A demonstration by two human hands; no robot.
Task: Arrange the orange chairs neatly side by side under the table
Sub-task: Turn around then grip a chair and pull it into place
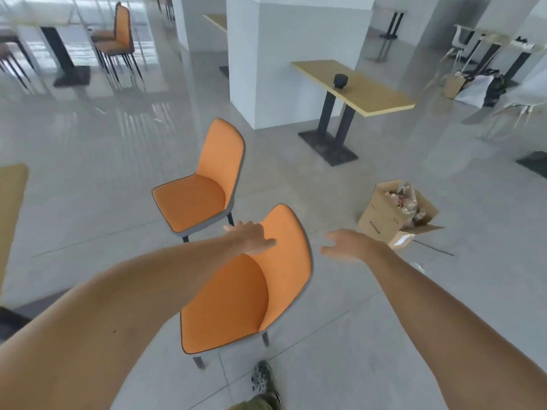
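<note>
Both orange chairs stand out on the open floor [88, 179], well apart from any desk, so you still have to bring them in. The near chair [236, 297] is right in front of you with its backrest toward your hands, which is probably why you reach for the back first: it gives you the easiest place to steer it. The far chair [204, 184] stands just beyond it, turned the same way, with a small gap between them. A corner of a desk [11, 208] shows at your left edge; I judge this is where the chairs must go.

Your left hand [251, 236] lies on the left top edge of the near backrest, fingers spread and not closed around it. Your right hand [349, 245] is open and empty, hanging in the air just beside the right edge, not touching. Both arms are stretched forward.
</note>
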